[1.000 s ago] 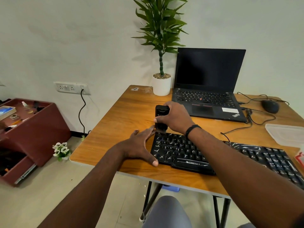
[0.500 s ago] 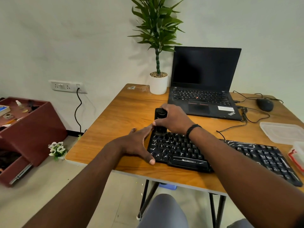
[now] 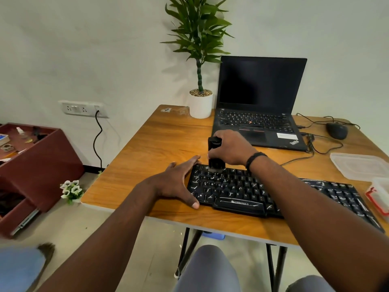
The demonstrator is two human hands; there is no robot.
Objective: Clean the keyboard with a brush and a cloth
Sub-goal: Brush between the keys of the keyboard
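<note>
From the head camera, a black keyboard (image 3: 252,192) is seen lying on a wooden desk (image 3: 160,144) at lower centre of the frame. A black brush (image 3: 214,153) is gripped upright in the right hand (image 3: 229,147), its bristles pressed onto the keyboard's top-left keys. The left hand (image 3: 179,182) is laid flat with fingers spread, bracing the keyboard's left edge. The brushing step is judged to be in hand; sweeping rightward along the rows is called for next. No cloth can be made out.

A black, white-flecked keyboard (image 3: 263,192) lies flat near the table's front edge; an upright black brush (image 3: 214,153) touches its far-left corner.
</note>
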